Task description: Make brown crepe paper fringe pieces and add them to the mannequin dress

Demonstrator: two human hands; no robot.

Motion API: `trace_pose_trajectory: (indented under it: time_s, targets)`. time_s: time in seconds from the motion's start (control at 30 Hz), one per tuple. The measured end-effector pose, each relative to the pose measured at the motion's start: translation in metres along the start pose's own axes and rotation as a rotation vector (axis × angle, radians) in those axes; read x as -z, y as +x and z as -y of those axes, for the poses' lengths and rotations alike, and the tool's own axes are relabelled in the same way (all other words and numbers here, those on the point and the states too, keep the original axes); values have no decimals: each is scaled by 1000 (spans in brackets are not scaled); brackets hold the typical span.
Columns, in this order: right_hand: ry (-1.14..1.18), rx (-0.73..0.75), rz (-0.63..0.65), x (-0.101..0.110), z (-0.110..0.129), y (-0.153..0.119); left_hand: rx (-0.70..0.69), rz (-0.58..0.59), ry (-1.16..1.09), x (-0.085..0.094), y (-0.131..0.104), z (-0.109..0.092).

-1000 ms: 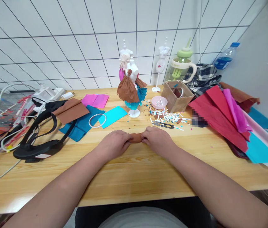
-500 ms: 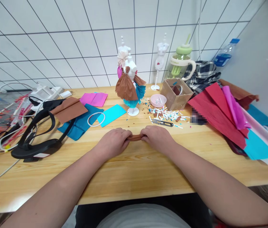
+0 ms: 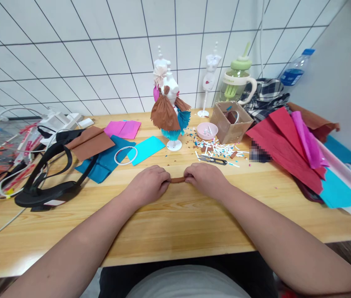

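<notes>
While the left hand (image 3: 153,185) pinches one end of a narrow brown strip (image 3: 177,180), the right hand (image 3: 204,181) grips the other.

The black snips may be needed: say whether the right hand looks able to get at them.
Probably yes: the black snips lie just beyond the right hand, with only bare table between, though it would likely have to release the brown strip first.

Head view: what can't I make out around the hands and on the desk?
All in the head view:
Folded brown paper strip: both ends, hidden by the left hand and right hand.
Brown cardboard box: its floor, hidden by its walls.
Dark thing beside the red paper sheets: blurred by pixelation.
Bare left forearm: its elbow end, cut off by the bottom edge.
</notes>
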State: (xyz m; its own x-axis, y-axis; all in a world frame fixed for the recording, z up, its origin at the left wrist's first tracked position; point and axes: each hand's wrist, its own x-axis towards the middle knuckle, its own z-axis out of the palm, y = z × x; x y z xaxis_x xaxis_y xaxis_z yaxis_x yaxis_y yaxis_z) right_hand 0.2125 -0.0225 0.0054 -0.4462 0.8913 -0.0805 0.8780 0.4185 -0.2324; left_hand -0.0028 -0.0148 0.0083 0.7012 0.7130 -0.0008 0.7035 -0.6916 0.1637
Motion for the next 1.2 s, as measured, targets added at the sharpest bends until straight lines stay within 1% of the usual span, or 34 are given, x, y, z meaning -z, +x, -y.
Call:
trace_pose_trajectory:
  time_s: [0.1, 0.17, 0.27, 0.4, 0.53, 0.6, 0.7, 0.77, 0.83, 0.9, 1.03, 1.2]
  targets:
    - [-1, 9, 1, 0, -1, 0, 52, -11, -7, -1, -1, 2]
    - [1, 19, -19, -1, -1, -1, 60, -18, -20, -2, -1, 2]
    - [0, 39, -42, -1, -2, -1, 7, -9, -34, 1, -1, 3]
    - [8, 43, -42, -1, -3, 0, -53, -18, -23, 6, 0, 5]
    - [11, 37, -29, 2, -4, -2, -78, -42, 16, 4, 3, 10]
    - [32, 56, -73, 4, -2, -5, -89, -69, 46, 3, 3, 10]
    - [86, 121, -248, 8, 7, -10, -132, -115, 108, 3, 2, 4]
    - [107, 187, -314, 9, 14, -12, -174, -130, 164, 5, 0, -2]
    - [95, 226, -312, 7, 21, -13, -198, -132, 212, 7, -1, -7]
    - [70, 222, -307, 5, 25, -13, -194, -135, 233, 8, -2, -10]
    - [56, 202, -311, 0, 24, -12, -173, -144, 223, 10, -2, -12]
    - [46, 226, -353, -2, 23, -10, -167, -168, 180, 14, -2, -17]
